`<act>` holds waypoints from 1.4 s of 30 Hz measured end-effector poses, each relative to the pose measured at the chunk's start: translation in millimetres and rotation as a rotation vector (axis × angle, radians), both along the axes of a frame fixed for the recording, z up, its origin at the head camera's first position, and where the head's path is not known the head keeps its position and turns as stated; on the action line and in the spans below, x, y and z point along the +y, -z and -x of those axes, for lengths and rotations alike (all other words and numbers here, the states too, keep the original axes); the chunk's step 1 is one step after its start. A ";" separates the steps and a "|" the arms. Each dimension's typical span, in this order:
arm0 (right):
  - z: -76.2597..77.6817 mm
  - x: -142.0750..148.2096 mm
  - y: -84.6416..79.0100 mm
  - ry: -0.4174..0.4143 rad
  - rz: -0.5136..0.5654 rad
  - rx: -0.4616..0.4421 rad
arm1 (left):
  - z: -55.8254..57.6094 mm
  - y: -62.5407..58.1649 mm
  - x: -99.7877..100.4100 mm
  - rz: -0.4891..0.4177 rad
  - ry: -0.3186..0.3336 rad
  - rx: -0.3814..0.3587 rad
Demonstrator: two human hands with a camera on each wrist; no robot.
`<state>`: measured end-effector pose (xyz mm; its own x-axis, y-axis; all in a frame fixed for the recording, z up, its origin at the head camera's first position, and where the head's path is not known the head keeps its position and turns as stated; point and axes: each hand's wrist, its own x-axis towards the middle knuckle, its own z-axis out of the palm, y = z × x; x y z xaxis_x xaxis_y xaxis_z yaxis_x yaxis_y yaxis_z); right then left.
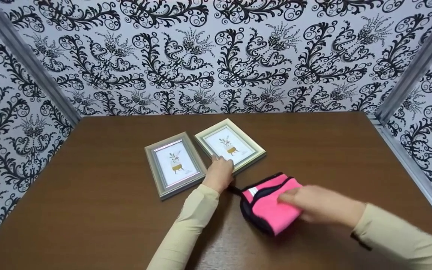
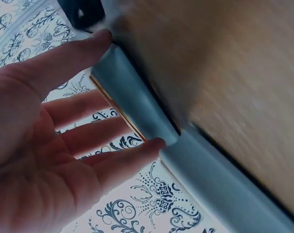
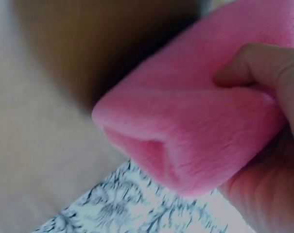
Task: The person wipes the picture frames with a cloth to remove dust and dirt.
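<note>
Two picture frames lie flat and close together in the head view, a silver-toned frame (image 1: 153, 157) on the left and a pale gold frame (image 1: 259, 153) on the right. Each holds a print of a potted plant. My left hand (image 1: 220, 173) grips the gold frame at its near corner. From the left wrist, the thumb (image 2: 64, 60) and fingers (image 2: 122, 160) are around the frame edges. My right hand (image 1: 319, 204) pinches a folded pink cloth (image 1: 279, 206) with black edging and a white label. Plush folds fill the right wrist view, thumb on top.
Everything lies on a brown wooden table (image 1: 99, 210). Patterned black-and-white walls (image 1: 216, 60) enclose its back and sides, with metal posts (image 1: 407, 63) at the corners. A black strap (image 1: 234, 189) from the cloth reaches toward the left wrist.
</note>
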<state>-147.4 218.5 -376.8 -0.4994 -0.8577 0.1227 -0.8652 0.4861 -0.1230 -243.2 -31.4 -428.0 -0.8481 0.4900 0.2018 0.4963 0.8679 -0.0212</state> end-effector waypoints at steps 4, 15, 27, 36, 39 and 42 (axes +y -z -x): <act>11.1 16.0 -22.6 0.019 0.093 -0.035 | -1.4 2.5 -1.9 0.031 0.025 0.048; 41.7 35.3 -72.6 0.154 0.135 -0.031 | -17.6 -0.5 -10.8 0.007 0.114 0.047; 76.3 49.2 -99.7 0.321 0.159 0.046 | -49.1 1.3 -10.7 0.113 0.250 0.147; 96.5 45.1 -111.4 0.482 0.136 0.032 | -80.4 -5.4 -3.5 0.054 0.319 0.104; 103.5 43.2 -110.2 0.503 0.147 0.028 | -89.4 -5.4 1.0 0.092 0.354 0.151; 111.2 40.1 -107.5 0.515 0.164 0.024 | -96.2 -4.8 5.7 0.159 0.402 0.214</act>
<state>-258.5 258.5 -269.3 -0.8456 -0.4712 0.2509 -0.5233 0.8244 -0.2155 -147.0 -25.7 -423.2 -0.5325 0.8097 0.2466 0.7621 0.5854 -0.2766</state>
